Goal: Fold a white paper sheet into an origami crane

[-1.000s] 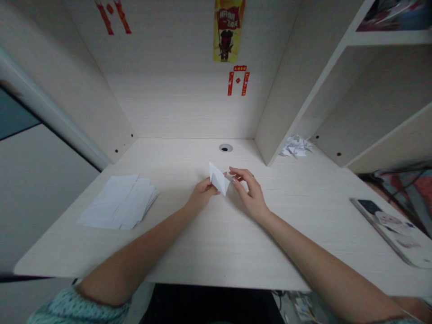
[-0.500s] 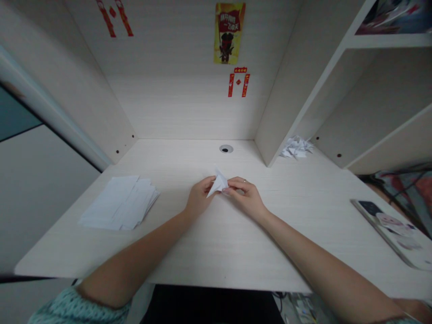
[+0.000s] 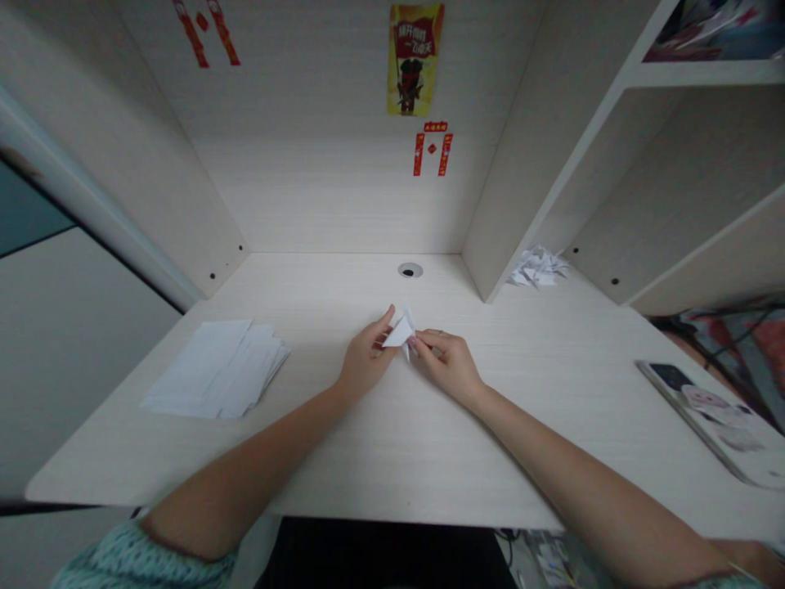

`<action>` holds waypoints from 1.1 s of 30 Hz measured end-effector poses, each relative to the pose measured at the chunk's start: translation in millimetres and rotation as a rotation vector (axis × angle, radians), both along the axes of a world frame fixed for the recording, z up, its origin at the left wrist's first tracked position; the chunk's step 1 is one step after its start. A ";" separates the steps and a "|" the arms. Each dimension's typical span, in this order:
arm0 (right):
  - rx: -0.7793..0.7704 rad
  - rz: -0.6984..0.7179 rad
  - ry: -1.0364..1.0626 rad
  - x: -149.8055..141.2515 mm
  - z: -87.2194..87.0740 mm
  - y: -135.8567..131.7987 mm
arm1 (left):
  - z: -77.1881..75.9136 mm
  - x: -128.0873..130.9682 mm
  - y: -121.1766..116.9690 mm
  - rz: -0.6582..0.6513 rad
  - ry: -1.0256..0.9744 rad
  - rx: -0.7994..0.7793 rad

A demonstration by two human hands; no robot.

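A small folded piece of white paper [image 3: 400, 330] is held just above the middle of the pale wooden desk [image 3: 392, 442]. My left hand [image 3: 365, 362] pinches its left side with thumb and fingers. My right hand [image 3: 447, 360] is closed on its right lower corner, fingers curled together, a ring on one finger. The two hands nearly touch around the paper.
A loose stack of white paper sheets [image 3: 217, 368] lies on the desk's left. A pile of folded white paper pieces [image 3: 538, 267] sits in the shelf recess at the back right. A phone or booklet [image 3: 711, 417] lies at the right edge. A cable hole [image 3: 410, 269] is at the back.
The paper was a larger upright flap a second ago; it is now folded smaller. Both hands have drawn closer together around it.
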State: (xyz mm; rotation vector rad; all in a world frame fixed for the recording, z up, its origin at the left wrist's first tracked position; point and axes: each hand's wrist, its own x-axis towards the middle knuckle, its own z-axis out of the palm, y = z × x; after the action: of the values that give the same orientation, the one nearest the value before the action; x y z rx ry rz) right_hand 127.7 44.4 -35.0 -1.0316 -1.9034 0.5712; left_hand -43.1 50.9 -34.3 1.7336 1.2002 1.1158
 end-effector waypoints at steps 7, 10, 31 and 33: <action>-0.002 -0.092 -0.018 -0.3 4.1 -3.0 | 3.0 1.4 -6.0 0.010 0.128 0.256; 0.029 -0.110 -0.065 0.0 3.9 -3.9 | 9.6 1.5 -8.8 0.052 0.183 0.347; 0.110 -0.142 -0.181 1.1 3.9 -5.4 | 12.9 -2.3 -10.2 0.100 0.259 0.338; 0.103 -0.140 -0.180 0.8 3.9 -5.0 | 12.0 -3.3 -9.5 0.098 0.270 0.344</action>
State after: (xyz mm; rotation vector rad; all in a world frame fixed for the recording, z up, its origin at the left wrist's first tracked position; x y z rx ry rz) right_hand 128.5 39.4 -31.1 -1.1707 -1.9747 0.3054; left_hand -46.4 41.4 -22.3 2.1612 1.3244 1.2308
